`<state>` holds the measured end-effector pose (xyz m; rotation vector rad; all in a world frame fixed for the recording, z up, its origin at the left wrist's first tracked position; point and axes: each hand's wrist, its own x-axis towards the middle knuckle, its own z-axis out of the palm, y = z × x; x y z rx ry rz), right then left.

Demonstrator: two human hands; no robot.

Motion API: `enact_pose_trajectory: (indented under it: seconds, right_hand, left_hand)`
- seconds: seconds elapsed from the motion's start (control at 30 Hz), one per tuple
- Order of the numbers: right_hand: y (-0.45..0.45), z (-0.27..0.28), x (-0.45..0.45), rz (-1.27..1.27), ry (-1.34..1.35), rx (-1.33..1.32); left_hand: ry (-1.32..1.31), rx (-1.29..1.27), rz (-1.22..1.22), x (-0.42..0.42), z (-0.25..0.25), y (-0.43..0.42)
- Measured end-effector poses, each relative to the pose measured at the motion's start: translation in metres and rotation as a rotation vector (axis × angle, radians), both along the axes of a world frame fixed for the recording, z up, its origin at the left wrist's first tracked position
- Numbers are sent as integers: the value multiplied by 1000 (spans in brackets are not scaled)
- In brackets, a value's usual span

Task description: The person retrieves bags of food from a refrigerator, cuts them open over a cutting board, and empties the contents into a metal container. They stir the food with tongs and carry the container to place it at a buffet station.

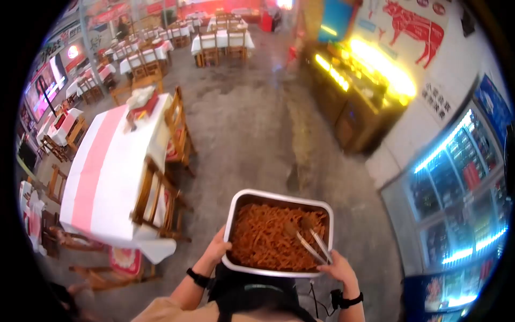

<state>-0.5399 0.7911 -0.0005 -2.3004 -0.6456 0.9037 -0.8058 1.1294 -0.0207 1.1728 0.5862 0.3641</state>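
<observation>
A white-rimmed metal tray point(282, 197) full of reddish-brown shredded food point(263, 236) is held in front of my body. My left hand point(217, 247) grips its left edge, thumb over the rim. At the lower right corner, my right hand point(339, 268) holds the rim, with its fingers by the handle ends of the metal tongs point(316, 247). The tongs lie on the food, their dark heads resting in it. Both wrists wear black bands.
To the left stands a table point(112, 177) with a white and pink cloth and wooden chairs point(155, 201). Lit glass-door fridges point(456, 188) line the right side. A wooden counter point(354, 107) with yellow lights is ahead right. More tables stand farther back.
</observation>
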Motion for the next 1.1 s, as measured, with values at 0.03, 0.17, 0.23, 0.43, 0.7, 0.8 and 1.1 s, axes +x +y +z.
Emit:
enact_pose_trajectory:
  seconds: [0.03, 0.17, 0.23, 0.43, 0.7, 0.8, 1.1]
  right_hand:
    - [-2, -11, -1, 48, 12, -8]
    - [3, -10, 5, 74, 44, -166]
    - [17, -3, 3, 60, 58, -184]
    - [-47, -10, -37, -68, 41, -57]
    - [-22, -27, -89, -250, 54, 35]
    - [-26, -62, -86, -188, -97, 171]
    - [-42, -2, -72, 15, -154, -103]
  left_hand:
    - [-5, -17, 21, 0, 2, -3]
    - [-122, -187, 34, 7, -11, -16]
    - [-48, -99, 24, 12, -1, 4]
    - [25, -31, -127, 11, 39, -17]
    - [11, -25, -245, 11, 20, 20]
    - [-12, 72, -217, 5, -11, 28]
    - [38, 55, -38, -27, -27, -10]
